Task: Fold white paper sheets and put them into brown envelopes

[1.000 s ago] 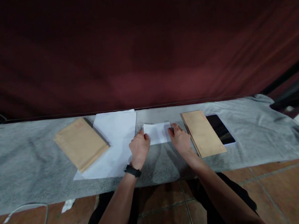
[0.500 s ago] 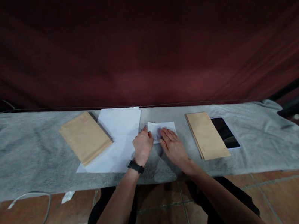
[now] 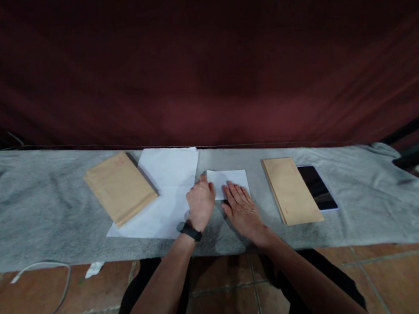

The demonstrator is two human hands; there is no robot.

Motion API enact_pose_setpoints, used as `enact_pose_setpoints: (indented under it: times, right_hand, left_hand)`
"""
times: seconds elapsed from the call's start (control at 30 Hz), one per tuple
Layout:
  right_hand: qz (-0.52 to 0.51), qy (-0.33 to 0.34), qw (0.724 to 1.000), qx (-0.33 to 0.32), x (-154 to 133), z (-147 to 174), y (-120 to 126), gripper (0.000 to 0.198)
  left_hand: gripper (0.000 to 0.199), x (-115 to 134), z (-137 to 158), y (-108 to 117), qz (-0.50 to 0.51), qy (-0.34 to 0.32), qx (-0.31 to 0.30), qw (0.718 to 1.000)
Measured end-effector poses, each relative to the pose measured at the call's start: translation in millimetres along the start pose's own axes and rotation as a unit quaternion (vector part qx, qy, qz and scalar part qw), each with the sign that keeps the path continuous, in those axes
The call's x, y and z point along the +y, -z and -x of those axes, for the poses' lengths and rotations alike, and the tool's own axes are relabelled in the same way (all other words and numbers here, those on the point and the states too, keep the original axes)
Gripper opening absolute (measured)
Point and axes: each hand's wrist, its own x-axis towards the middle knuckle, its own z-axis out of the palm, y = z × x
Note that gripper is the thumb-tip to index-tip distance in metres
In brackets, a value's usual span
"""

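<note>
A small folded sheet of white paper (image 3: pixel 228 177) lies on the grey cloth in front of me. My left hand (image 3: pixel 201 202), with a dark watch on the wrist, is closed at the left edge of this paper, its fingers curled and partly hidden. Flat across the paper's lower right part rests my right hand (image 3: pixel 243 212), fingers stretched out and holding nothing. Larger white sheets (image 3: pixel 171 168) spread out just left of my left hand. On top of them sits a stack of brown envelopes (image 3: pixel 121 187).
To the right, more brown envelopes (image 3: pixel 293 190) partly cover a dark-screened phone or tablet (image 3: pixel 318 187). Grey cloth (image 3: pixel 50 203) drapes the narrow table against a dark red curtain (image 3: pixel 196 74). A white cable (image 3: pixel 66 294) runs over the tiled floor at lower left.
My right hand has slid slightly down and right over the folded paper, its fingers more spread. More of the paper shows, and it looks flatter. The left hand stays at the left edge.
</note>
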Motion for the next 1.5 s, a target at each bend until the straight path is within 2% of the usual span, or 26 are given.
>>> enact_pose_setpoints:
  times: [0.1, 0.2, 0.27, 0.37, 0.47, 0.77, 1.07, 1.5]
  right_hand:
    - [0.003, 0.003, 1.0, 0.001, -0.7, -0.1, 1.0, 0.058]
    - [0.007, 0.006, 1.0, 0.001, -0.5, 0.3, 1.4, 0.056]
    - [0.014, 0.013, 1.0, -0.003, 0.3, 1.3, 0.6, 0.056]
    - [0.029, 0.038, 0.999, -0.013, 2.1, 3.9, -2.4, 0.061]
    - [0.037, 0.044, 0.998, -0.011, 4.3, 6.3, -5.9, 0.065]
    - [0.047, 0.0, 0.999, 0.02, 16.4, 12.6, -1.8, 0.056]
    - [0.042, -0.063, 0.996, 0.048, 27.5, 25.5, 1.0, 0.063]
    - [0.029, -0.088, 0.994, 0.062, 38.7, 37.4, 8.9, 0.066]
  left_hand:
    - [0.031, -1.7, -0.2, -2.1, 0.004, -0.025, 0.047, 0.999]
    - [0.032, 4.0, 3.9, -9.1, 0.027, -0.093, 0.098, 0.991]
    - [0.039, 11.5, 11.7, -18.5, 0.061, -0.159, 0.09, 0.981]
    - [0.054, 19.8, 28.6, -36.0, 0.095, -0.25, 0.039, 0.963]
    - [0.067, 16.7, 41.8, -47.9, 0.104, -0.291, 0.02, 0.951]
    - [0.072, -13.1, 46.4, -51.9, 0.053, -0.313, 0.044, 0.947]
    - [0.075, -21.6, 50.0, -45.2, -0.009, -0.296, 0.047, 0.954]
    - [0.081, -27.8, 50.2, -42.6, -0.035, -0.285, 0.038, 0.957]
